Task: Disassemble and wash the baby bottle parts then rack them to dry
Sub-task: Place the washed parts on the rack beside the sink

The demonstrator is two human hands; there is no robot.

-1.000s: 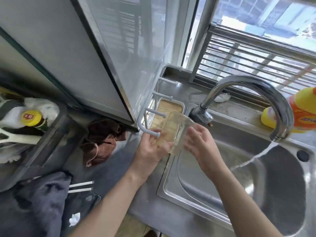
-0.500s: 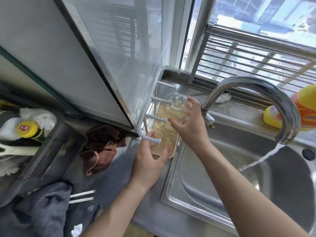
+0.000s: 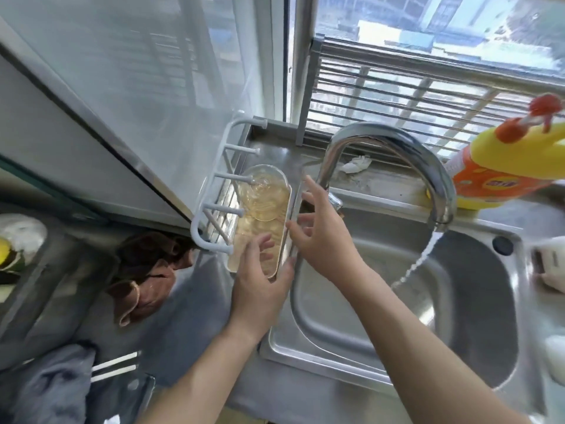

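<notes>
Just beside right hand's (image 3: 324, 243) spread fingers (image 3: 312, 194), clear bottle (image 3: 263, 195) on white rack (image 3: 198, 223).

One head-worn wide-angle view, steeply forward and down (close in) over the sink (image 3: 443, 332) and drying rack (image 3: 198, 223)

detergent bottle (image 3: 489, 182) cropped right, tray (image 3: 289, 206) partly hidden

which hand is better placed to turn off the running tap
Right: the right hand is open beside the base of the tap; the left hand rests on the drying tray, farther away.
</notes>
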